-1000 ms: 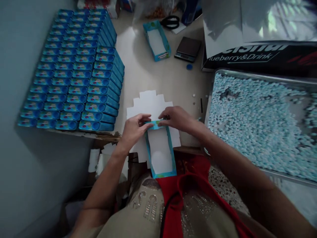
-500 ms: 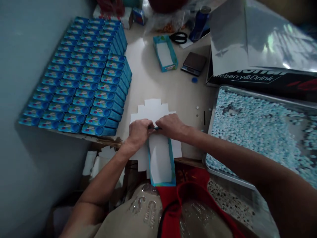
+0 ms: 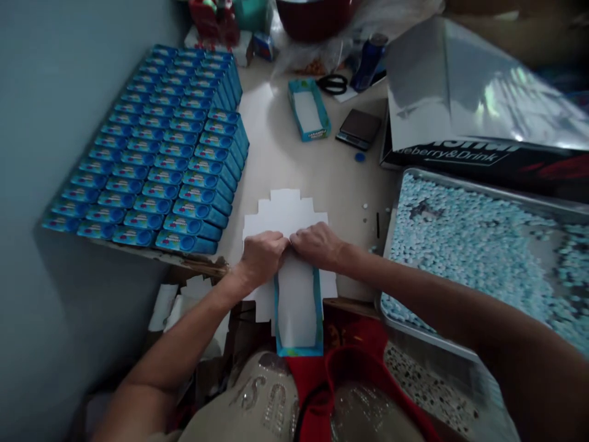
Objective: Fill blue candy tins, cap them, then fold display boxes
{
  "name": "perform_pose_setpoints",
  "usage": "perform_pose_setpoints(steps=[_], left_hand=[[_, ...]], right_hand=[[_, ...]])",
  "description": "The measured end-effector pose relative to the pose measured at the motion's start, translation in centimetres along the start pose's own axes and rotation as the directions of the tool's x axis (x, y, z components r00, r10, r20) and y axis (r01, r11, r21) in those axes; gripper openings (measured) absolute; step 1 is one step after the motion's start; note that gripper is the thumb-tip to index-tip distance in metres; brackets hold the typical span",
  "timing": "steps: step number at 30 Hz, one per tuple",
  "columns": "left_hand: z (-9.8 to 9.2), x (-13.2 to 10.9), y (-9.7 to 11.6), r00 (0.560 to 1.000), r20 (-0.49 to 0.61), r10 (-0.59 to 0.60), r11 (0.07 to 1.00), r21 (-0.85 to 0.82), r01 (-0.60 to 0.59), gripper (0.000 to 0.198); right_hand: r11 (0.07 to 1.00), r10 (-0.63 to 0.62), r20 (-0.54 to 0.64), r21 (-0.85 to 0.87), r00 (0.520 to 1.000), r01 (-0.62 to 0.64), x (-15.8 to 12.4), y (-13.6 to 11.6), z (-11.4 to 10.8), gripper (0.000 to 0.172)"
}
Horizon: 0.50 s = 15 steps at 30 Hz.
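A shallow blue cardboard box point(image 3: 299, 313) with a white inside lies lengthwise in front of me, over a stack of flat white cardboard blanks point(image 3: 285, 209). My left hand point(image 3: 265, 255) is closed on the far left corner of the box. Close beside it, my right hand point(image 3: 317, 245) pinches the far right corner, knuckles up. Both sets of fingertips meet near the middle of the box's far end wall, which they mostly hide. The near end of the box juts past the table edge towards my lap.
Rows of blue boxes point(image 3: 151, 147) stand on the left. Further back are another open box point(image 3: 308, 110), black scissors point(image 3: 334, 84), a small scale point(image 3: 359, 129) and a can point(image 3: 369, 61). A metal tray point(image 3: 389, 307) of pale blue pieces point(image 3: 460, 245) lies on the right.
My fingertips have come closer together at the box's far end, and the dark edge seen between them is now covered. The whole view has shifted slightly.
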<state>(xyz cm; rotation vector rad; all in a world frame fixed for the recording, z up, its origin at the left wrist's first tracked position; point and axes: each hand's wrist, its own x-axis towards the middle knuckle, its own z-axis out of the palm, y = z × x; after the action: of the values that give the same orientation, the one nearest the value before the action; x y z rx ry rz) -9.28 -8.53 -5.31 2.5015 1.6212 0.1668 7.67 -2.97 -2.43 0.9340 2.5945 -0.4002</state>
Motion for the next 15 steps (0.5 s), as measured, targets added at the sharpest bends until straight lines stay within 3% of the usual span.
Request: perform_pose_setpoints(steps=[3,6,8,9,12,14,15], left_hand=[[1.2,-0.1,-0.1,0.991,-0.080,-0.104,0.993,-0.056,0.100,0.022],[1.3,0.9,-0.8,0.961,-0.095,-0.261,0.945,-0.230,0.234,0.016],[0.5,1.6,-1.4,0.916,-0.067,-0.397,0.835,-0.440,0.330,0.004],[0.0,1.8,-1.7,0.891,-0.047,-0.452,0.753,-0.556,0.352,0.009],[-1.4,0.8,-2.4,0.846,-0.084,-0.527,0.559,-0.784,0.270,0.046],[-1.6,-1.0,-2.4,0.793,-0.190,-0.579,0.538,-0.820,0.196,0.049],[-1.4,-2.1,-2.2,0.751,-0.235,-0.617,0.538,-0.822,0.185,0.044]], right_hand=[[0.999,0.030,0.003,0.026,1.000,-0.030,0.5,-0.4,0.0,0.034],[0.996,0.072,-0.008,0.045,0.997,-0.071,0.5,-0.4,-0.3,0.037],[0.993,0.112,-0.004,0.045,0.994,-0.112,0.0,0.0,-0.9,0.037],[0.988,0.146,-0.006,0.049,0.989,-0.146,-0.3,0.4,-1.3,0.036],[0.953,0.296,-0.069,0.090,0.953,-0.290,-0.9,2.5,-3.8,0.032],[0.919,0.391,-0.155,0.120,0.907,-0.375,-0.6,4.9,-6.6,0.032],[0.879,0.472,-0.265,0.215,0.841,-0.425,-0.1,6.4,-8.2,0.027]])
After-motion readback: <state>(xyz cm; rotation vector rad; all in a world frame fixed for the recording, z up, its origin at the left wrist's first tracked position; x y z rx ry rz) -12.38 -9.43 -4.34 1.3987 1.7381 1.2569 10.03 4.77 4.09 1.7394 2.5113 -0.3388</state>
